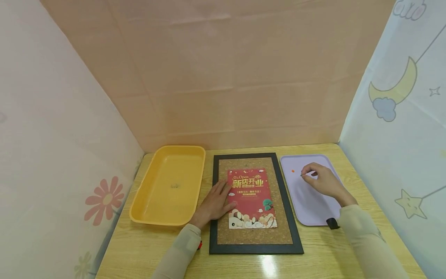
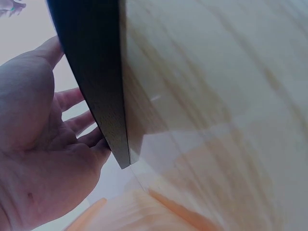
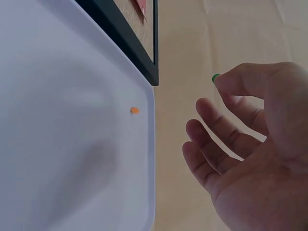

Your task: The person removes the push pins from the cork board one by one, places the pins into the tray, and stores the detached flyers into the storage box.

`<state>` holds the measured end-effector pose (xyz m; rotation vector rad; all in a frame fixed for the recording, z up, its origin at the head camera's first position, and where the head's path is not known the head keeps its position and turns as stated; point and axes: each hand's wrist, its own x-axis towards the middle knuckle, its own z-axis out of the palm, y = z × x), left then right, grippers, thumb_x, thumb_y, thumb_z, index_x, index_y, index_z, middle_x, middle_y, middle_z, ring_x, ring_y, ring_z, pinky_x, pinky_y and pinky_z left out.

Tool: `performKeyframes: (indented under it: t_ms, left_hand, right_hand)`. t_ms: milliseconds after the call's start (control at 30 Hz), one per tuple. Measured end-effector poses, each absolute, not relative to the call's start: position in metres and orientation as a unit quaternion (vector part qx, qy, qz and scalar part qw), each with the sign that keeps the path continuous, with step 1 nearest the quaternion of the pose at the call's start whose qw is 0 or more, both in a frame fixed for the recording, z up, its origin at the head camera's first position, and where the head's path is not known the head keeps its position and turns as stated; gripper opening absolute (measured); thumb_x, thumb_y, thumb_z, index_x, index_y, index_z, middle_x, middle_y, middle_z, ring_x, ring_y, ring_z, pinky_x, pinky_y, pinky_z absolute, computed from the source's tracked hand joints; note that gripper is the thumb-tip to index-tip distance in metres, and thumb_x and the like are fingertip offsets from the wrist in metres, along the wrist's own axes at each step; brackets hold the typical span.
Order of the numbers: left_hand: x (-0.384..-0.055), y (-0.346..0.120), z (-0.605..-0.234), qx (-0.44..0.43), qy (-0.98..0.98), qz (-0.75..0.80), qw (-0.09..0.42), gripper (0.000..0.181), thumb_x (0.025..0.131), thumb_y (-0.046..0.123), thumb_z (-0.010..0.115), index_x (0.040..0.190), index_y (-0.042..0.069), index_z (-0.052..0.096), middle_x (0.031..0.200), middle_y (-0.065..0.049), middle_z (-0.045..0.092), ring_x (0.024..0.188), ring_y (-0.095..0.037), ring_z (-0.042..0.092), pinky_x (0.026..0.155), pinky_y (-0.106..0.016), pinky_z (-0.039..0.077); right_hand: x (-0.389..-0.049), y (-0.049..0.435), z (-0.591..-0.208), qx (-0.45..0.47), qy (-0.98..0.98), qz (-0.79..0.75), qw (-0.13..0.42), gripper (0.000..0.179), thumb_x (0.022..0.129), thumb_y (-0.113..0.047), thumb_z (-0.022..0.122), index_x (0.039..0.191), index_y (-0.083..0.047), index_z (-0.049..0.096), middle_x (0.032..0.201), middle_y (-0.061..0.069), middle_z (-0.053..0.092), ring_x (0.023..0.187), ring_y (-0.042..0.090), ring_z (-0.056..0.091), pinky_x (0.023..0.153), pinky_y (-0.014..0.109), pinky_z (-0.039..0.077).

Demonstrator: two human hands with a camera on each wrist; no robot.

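Note:
A red poster [image 1: 251,205] lies upright on a black-framed cork board [image 1: 256,237]. My left hand [image 1: 215,202] rests with extended fingers over the poster's left edge and the board's left side. In the left wrist view, its fingers show behind the dark frame edge [image 2: 96,82]. Above the lilac tray [image 1: 306,211], my right hand [image 1: 322,181] pinches a tiny green pushpin [image 3: 215,78] between thumb and index finger, and the other fingers are loosely bent. Most of that pin is hidden by the fingertips. A small orange pushpin [image 3: 134,110] lies on the tray.
To the left of the board stands a deep yellow tray [image 1: 167,209] with a small dark mark on its bottom. All of it sits on a light wooden table [image 1: 244,267]. A beige back wall [image 1: 237,77] and patterned side walls enclose the table.

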<state>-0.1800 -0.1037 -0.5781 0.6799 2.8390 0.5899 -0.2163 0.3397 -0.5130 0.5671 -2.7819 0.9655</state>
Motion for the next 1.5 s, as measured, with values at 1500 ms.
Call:
performKeyframes:
  t_ms: [1500]
  left_hand:
    - [-0.181, -0.104, -0.578, 0.229, 0.95, 0.193, 0.087, 0.084, 0.111, 0.051, 0.069, 0.177, 0.011, 0.036, 0.185, -0.019, 0.031, 0.174, -0.045, 0.028, 0.143, -0.06, 0.03]
  right_hand:
    - [-0.27, 0.363, -0.536, 0.09, -0.945, 0.311, -0.041, 0.012, 0.107, -0.012, 0.071, 0.108, -0.002, 0.077, 0.115, 0.024, 0.08, 0.113, 0.042, 0.073, 0.091, 0.041, 0.055]
